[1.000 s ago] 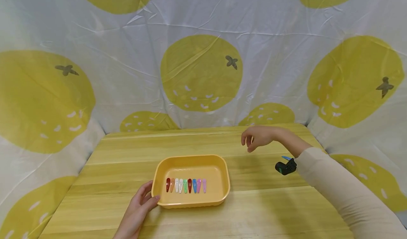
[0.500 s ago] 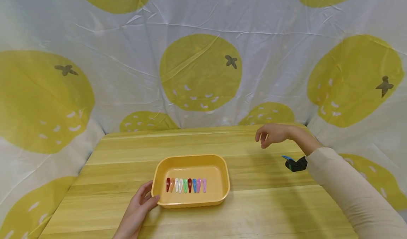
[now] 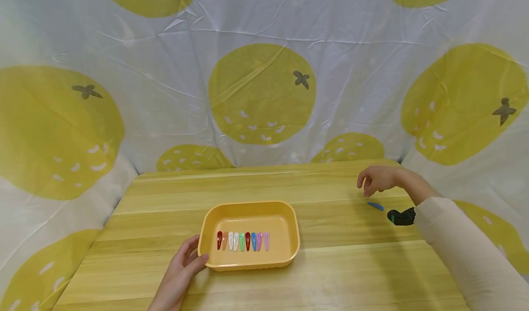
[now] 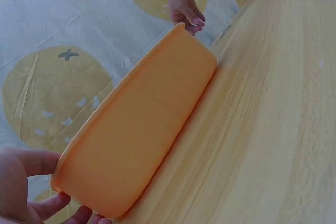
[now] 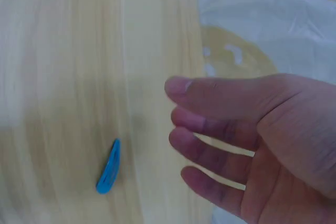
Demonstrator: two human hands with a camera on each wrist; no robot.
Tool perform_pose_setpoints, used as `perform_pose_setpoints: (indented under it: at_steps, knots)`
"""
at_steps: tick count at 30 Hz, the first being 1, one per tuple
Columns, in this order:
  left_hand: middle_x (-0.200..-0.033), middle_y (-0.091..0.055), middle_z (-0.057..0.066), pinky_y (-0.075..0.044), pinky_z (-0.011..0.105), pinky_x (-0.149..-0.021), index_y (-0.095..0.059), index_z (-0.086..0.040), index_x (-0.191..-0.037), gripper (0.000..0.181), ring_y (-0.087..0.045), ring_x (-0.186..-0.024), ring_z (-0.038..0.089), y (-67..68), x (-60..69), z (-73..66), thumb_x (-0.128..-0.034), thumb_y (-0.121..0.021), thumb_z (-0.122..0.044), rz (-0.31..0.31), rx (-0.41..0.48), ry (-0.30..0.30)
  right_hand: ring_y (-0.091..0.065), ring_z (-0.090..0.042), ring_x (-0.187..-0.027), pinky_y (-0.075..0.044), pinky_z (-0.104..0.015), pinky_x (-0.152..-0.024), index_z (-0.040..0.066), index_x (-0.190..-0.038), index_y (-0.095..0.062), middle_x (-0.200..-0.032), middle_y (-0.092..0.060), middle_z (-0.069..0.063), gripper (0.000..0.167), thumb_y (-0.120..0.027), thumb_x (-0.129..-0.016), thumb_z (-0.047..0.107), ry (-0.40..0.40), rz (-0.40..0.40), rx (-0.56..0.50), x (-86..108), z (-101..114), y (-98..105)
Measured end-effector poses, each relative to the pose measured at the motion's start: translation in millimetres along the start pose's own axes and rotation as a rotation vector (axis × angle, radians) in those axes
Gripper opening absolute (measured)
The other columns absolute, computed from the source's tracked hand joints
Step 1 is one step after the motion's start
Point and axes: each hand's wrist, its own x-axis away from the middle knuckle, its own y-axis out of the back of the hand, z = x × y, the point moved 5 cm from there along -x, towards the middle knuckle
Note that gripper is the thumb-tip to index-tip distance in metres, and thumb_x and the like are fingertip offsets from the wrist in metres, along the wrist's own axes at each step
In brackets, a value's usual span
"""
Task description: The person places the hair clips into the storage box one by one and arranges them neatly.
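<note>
My left hand [image 3: 180,267] grips the left end of a yellow-orange plastic tray [image 3: 252,266], its thumb over the rim, as the left wrist view also shows. Inside the tray lies a row of several snap hair clips [image 3: 242,242] in red, orange, white, green, blue and pink. Over the right rear of the table hovers my right hand [image 3: 380,180], fingers loosely bent and holding nothing. Just below it a single blue hair clip [image 3: 375,206] lies on the wood. The right wrist view shows this blue clip [image 5: 108,167] apart from the fingertips.
The light wooden table [image 3: 173,189] carries the tray near its front middle. A white curtain [image 3: 182,99] with yellow fruit prints hangs along the back and both sides. A black device [image 3: 402,217] sits at my right wrist.
My right hand has moved rightward across the rear of the table and slightly lower at the end, now near the blue hair clip. The left hand and tray have stayed in place.
</note>
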Motion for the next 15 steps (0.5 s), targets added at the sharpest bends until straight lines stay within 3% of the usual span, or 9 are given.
perform_pose_setpoints:
  at_steps: [9, 15]
  knots:
    - [-0.158, -0.037, 0.020, -0.050, 0.025, -0.092, -0.039, -0.001, -0.153, 0.060, -0.039, -0.141, 0.039, 0.0, 0.2, 0.0, -0.0993, -0.066, -0.008, 0.004, -0.001, 0.001, -0.053, -0.020, -0.070, -0.044, -0.032, -0.062, -0.003, -0.109, -0.063, -0.093, -0.067, -0.004, 0.021, -0.074, -0.094, 0.008, -0.052, -0.054, -0.015, 18.2, -41.7, -15.5]
    - [-0.158, -0.037, 0.020, -0.050, 0.024, -0.092, -0.040, 0.000, -0.152, 0.060, -0.038, -0.141, 0.039, 1.0, 0.4, -0.4, -0.0991, -0.066, -0.008, -0.001, -0.002, 0.001, -0.059, -0.018, -0.082, -0.050, -0.036, -0.070, 0.004, -0.102, -0.068, -0.095, -0.067, -0.002, 0.021, -0.080, -0.089, 0.015, -0.054, -0.138, 0.088, 22.7, -61.0, -27.1]
